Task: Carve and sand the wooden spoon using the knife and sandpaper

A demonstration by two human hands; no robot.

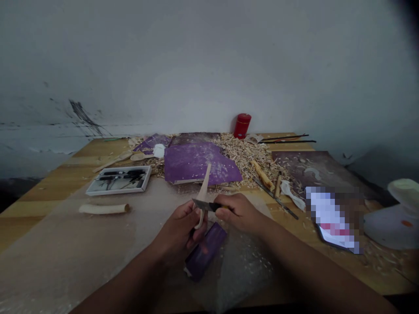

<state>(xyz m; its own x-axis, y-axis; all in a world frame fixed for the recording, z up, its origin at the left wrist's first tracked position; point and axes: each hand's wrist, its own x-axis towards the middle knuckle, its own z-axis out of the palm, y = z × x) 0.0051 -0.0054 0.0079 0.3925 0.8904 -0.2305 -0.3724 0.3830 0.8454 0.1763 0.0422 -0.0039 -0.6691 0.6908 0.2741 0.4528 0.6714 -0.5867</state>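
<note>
Pale wooden piece (204, 186) in left hand (179, 224), knife (204, 205) across it in right hand (238, 212)

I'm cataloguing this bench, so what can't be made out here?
All in the head view:
Handle of the knife: mostly covered by the right hand.
Pale wooden piece: partly hidden by the blade and the left hand.
Phone: screen content lost to pixelation.
White container: cut off by the right edge.
Red can: markings too small.
</note>
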